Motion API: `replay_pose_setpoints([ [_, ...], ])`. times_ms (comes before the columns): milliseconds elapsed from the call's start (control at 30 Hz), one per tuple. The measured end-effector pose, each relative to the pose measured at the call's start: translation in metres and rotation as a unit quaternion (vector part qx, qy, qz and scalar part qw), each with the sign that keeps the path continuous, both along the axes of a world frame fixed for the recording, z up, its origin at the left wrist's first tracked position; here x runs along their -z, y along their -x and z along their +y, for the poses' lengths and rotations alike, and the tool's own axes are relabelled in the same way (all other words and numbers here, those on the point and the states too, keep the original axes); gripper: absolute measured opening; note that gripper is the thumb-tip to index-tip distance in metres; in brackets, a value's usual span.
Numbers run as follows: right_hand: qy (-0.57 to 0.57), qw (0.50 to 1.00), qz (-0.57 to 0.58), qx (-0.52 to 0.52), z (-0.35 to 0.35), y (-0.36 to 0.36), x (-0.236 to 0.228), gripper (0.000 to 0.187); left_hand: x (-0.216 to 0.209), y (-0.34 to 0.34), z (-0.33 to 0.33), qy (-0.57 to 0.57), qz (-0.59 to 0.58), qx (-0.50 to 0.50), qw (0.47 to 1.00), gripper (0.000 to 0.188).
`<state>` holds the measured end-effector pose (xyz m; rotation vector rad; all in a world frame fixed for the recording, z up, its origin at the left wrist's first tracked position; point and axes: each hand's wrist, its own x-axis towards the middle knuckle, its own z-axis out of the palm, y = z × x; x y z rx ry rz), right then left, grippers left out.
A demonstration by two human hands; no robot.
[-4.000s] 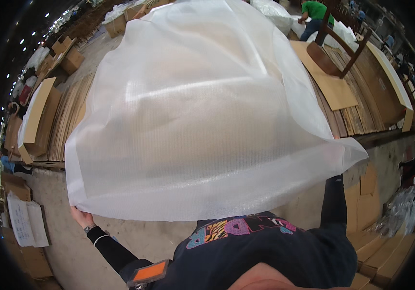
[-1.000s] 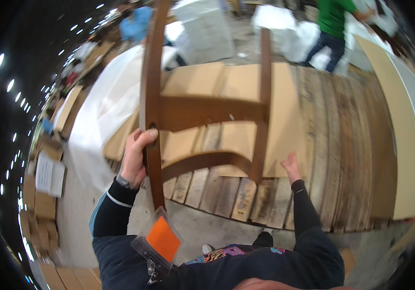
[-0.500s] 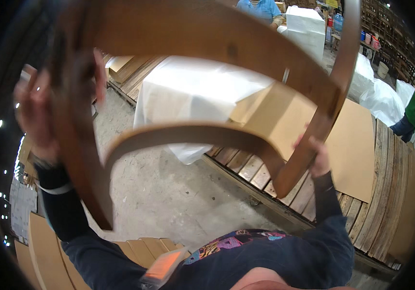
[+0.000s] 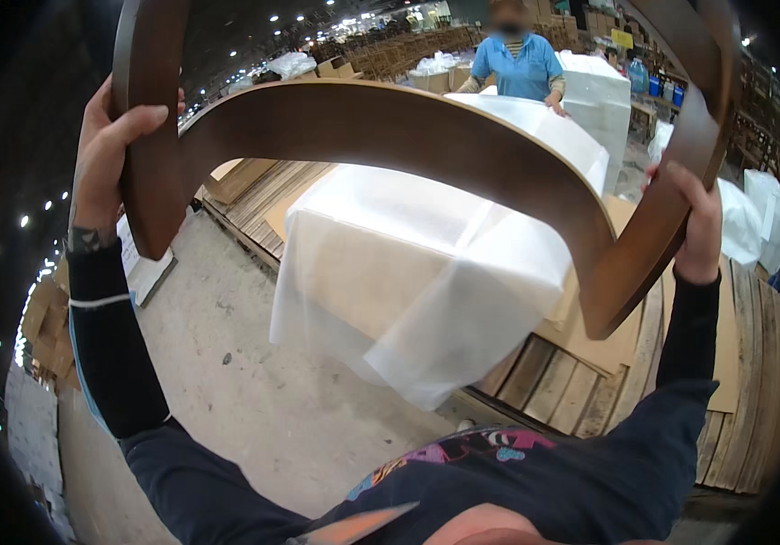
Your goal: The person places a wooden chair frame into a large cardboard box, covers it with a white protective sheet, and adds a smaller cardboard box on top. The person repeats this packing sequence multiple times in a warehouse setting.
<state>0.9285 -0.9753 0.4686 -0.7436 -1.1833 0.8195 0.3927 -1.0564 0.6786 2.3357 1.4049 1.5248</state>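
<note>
Head view: the dark brown curved wooden chair frame [image 4: 390, 127] now fills the top of the picture, raised overhead. A second ago it stood upright on the wooden pallet deck, gripped by one post; half a second ago it was already tipped up and close to the camera. Since then it has come higher and nearer still, so its bent cross rail arches right across the view above the white sheet-covered pile [image 4: 426, 272]. To my judgement the frame is being carried clear of the deck, its weight wholly in the person's arms.

Left hand [image 4: 104, 154] is clenched around the frame's left post, thumb wrapped across the front face, fingers behind it. That arm, in a dark sleeve, reaches almost straight up, to the left of the white pile. Right hand [image 4: 694, 222] closes on the right post where the cross rail meets it; the fingers are folded over the edge and the forearm rises steeply, to the right of the pile.

Beyond the white pile a person in a blue shirt [image 4: 519, 68] stands at another white-wrapped stack [image 4: 603, 91]. Below the pile lies bare concrete floor [image 4: 253, 400], and to its right the wooden pallet planks [image 4: 553, 381] with brown cardboard sheets [image 4: 603, 341] on them.
</note>
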Motion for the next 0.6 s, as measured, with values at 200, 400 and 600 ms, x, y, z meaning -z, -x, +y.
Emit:
replay_pose_setpoints([
  [200, -0.016, 0.999, -0.049, -0.012, 0.14, 0.093, -0.064, 0.042, -0.021, 0.122, 0.157, 0.067, 0.0, -0.026, 0.997, 0.042],
  [400, 0.083, 0.992, -0.095, -0.004, 0.247, 0.171, -0.047, 0.033, 0.025, 0.228, 0.341, 0.186, 0.034, 0.056, 0.98, 0.032],
  [600, 0.207, 0.972, -0.076, 0.084, 0.321, 0.228, 0.018, 0.036, 0.138, 0.275, 0.496, 0.262, -0.027, 0.11, 0.958, 0.036],
])
